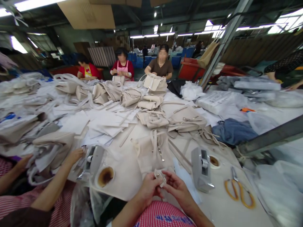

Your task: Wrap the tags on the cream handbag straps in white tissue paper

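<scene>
My left hand is closed with its fingers pinching a small beige strap piece that seems to carry a metal fitting. From the other side, my right hand holds the same piece between thumb and fingers. Just beyond both hands, a beige handbag lies on the table with a metal clasp hanging on its front. Light blue material lies beside my right hand.
Grey tape dispensers stand on both sides, near cups of brown stuff. Orange-handled scissors lie at right. A co-worker's arm reaches in from the left. Several beige bags and white sheets cover the table; people sit opposite.
</scene>
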A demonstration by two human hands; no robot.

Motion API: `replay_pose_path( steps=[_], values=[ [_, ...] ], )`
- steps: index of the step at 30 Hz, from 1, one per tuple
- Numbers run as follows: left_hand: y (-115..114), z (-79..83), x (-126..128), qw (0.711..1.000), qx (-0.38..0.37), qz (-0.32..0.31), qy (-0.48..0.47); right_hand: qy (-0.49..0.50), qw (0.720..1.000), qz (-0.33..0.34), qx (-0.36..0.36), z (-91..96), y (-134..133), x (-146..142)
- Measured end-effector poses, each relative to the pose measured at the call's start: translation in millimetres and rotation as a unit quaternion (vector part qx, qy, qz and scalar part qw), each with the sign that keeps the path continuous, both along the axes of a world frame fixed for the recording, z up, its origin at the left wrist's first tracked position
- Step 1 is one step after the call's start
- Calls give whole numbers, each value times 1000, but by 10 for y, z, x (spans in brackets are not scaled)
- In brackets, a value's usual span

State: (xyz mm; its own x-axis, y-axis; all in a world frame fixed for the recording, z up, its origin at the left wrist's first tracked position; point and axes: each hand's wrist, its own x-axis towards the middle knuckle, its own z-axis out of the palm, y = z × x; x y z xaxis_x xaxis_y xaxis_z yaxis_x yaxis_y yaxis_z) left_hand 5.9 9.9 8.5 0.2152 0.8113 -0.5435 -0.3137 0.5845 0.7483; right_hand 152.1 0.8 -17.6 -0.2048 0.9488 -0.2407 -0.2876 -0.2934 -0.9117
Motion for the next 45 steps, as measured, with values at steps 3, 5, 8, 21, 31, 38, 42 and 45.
replay_pose_path(
  steps=[3, 5, 8, 21, 31, 38, 42, 45],
  values=[
    [-4, 9, 5, 1000, 12, -12, -21, 1, 999, -34, -4, -8, 11, 4],
    [-16, 9, 8, 998, 16, -32, -48, 7, 998, -52, -21, -8, 7, 16],
    [-37, -2, 17, 996, 5, -56, -68, 20, 998, -46, -39, -3, -29, 39],
    [-152, -328, 178, 985, -102, -124, 59, -74, 986, -105, -109, -254, -421, 50],
    [-315, -607, 294, 971, -17, -163, 176, -256, 949, -131, -132, -447, -678, 80],
    [-277, -660, 204, 973, -24, -156, 172, -42, 970, -129, -202, -244, -681, -17],
    [-303, -692, 151, 972, -97, -179, 114, 11, 964, -136, -229, -123, -632, -33],
    [-322, -721, 126, 971, -137, -181, 77, 8, 962, -137, -236, -140, -616, -31]
  ],
)
